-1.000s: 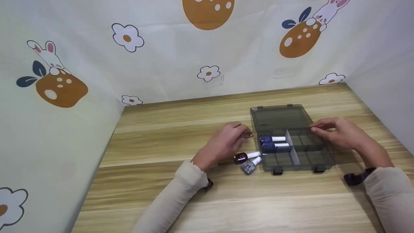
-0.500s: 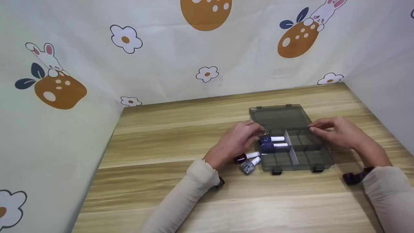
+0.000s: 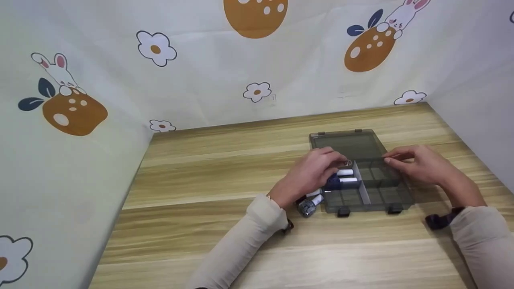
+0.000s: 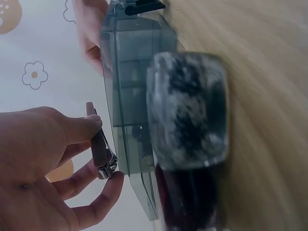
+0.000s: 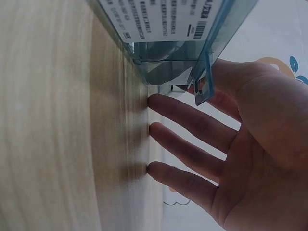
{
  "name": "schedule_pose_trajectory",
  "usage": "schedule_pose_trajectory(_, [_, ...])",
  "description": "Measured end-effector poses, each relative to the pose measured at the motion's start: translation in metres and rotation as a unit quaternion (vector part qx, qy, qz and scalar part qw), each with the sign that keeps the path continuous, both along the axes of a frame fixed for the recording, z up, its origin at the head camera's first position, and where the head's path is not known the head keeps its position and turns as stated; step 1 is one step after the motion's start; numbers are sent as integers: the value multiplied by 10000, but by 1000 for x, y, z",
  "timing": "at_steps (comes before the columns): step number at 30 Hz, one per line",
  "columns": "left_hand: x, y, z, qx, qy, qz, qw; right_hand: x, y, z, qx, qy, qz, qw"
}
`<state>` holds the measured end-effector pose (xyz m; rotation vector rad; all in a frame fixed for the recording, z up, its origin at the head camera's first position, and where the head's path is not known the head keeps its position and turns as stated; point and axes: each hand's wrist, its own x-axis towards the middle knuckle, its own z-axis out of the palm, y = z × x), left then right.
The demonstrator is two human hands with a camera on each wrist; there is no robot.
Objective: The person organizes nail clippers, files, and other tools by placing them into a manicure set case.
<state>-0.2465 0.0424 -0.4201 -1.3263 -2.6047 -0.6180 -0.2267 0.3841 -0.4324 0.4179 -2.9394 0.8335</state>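
My left hand (image 3: pixel 311 170) pinches a nail clipper (image 4: pixel 99 147) with a brownish lever and metal end, above the upper left compartment of an open grey see-through organizer box (image 3: pixel 345 206). Beneath that hand, two dark blue nail polish bottles (image 3: pixel 346 180) with white caps lie in the box, partly hidden. A glitter nail polish bottle (image 3: pixel 307 208) lies on the table by the box's left side, beside a dark red nail polish bottle (image 4: pixel 187 197) mostly covered by the hand in the head view. My right hand (image 3: pixel 427 166) pinches the box's right edge with thumb and forefinger; its other fingertips touch the table.
A white divider (image 3: pixel 362 184) splits the box's sections. Its lid (image 3: pixel 345 142) lies flat toward the back. Two black latches (image 3: pixel 395 209) are on the front edge. A patterned cloth (image 3: pixel 209 80) hangs behind the wooden table (image 3: pixel 217 168).
My left hand has carried the nail clipper rightward, from beside the box to above its upper left compartment. The right hand has stayed at the box's edge.
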Motion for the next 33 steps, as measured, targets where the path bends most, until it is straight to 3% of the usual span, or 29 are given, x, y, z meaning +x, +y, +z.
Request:
schedule_pose_trajectory(10, [3,19,5,-17,257,-66,9996,1,-1,2,-17,-108,-96,9999])
schedule_pose_trajectory(28, [8,62,7,65,-89,-116,9999,1,0,1,8,-274,-71,9996])
schedule_pose_trajectory(33, [7,71,6,181,-13,-228,9996,1,0,3,37,-248,-23,9997])
